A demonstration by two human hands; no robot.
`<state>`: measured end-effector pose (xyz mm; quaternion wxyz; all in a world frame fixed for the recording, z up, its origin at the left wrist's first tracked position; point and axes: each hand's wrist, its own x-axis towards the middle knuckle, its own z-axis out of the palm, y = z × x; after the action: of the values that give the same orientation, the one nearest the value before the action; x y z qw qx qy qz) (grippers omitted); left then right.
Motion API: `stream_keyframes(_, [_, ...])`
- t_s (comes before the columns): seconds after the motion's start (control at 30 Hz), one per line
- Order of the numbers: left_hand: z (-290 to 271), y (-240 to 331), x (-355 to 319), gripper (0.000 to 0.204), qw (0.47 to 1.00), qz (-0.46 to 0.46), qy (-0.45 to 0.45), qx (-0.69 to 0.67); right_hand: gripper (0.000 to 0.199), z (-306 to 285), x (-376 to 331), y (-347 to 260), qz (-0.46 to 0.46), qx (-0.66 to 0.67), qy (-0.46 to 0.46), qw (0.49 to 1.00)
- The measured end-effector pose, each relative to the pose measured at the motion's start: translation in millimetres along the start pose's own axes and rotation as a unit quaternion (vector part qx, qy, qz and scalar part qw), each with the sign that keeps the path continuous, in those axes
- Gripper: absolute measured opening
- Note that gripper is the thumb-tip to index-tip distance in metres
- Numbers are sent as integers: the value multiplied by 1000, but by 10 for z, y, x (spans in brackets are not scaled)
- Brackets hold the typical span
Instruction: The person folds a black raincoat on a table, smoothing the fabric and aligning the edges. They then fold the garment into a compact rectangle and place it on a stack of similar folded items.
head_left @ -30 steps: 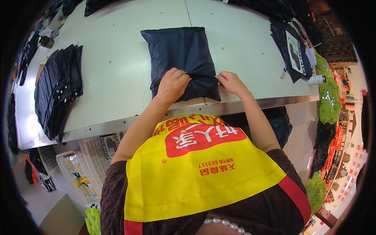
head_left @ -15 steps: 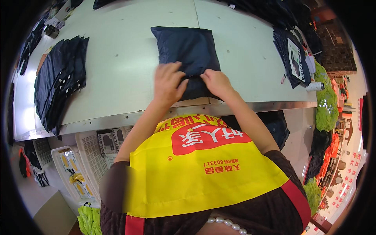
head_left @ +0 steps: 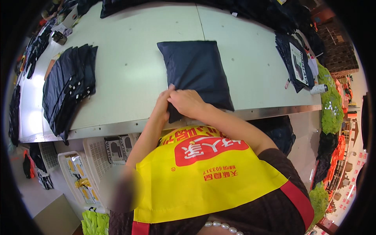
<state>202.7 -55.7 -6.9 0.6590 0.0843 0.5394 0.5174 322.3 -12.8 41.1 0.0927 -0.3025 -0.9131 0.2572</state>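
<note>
A flat, puffy square of dark navy fabric [head_left: 199, 64], like a pouch or folded garment, lies on the pale worktable; its near end reaches the front edge. At its near left corner my two hands are together. My right hand [head_left: 187, 103] is closed, fingertips pinching the fabric's left edge. Touching it, my left hand [head_left: 161, 105] is closed around the same edge, its fingers partly hidden behind the right hand. Below my hands a dark flap of the fabric hangs near the table edge.
A fanned stack of dark fabric pieces [head_left: 72, 86] lies at left on the worktable [head_left: 129, 78]. At right are dark packets with a printed card [head_left: 299, 62] and a white roll [head_left: 319, 89]. Dark cloth [head_left: 254, 13] lines the far side. White plastic baskets [head_left: 94, 156] stand below the front edge.
My right hand has moved left across the fabric to meet my left hand at the near left corner. My left hand, spread earlier, has closed. The view has shifted slightly.
</note>
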Motion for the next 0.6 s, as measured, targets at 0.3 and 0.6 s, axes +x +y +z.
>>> stream_keyframes(0.3, [495, 236, -320, 48, 990, 88, 8, 112, 93, -317, -1072, 700, -19, -99, 136, 985])
stream_keyframes(0.6, [1315, 544, -758, 46, 586, 620, -50, 519, 53, -963, -1231, 1429, 151, 638, 53, 753])
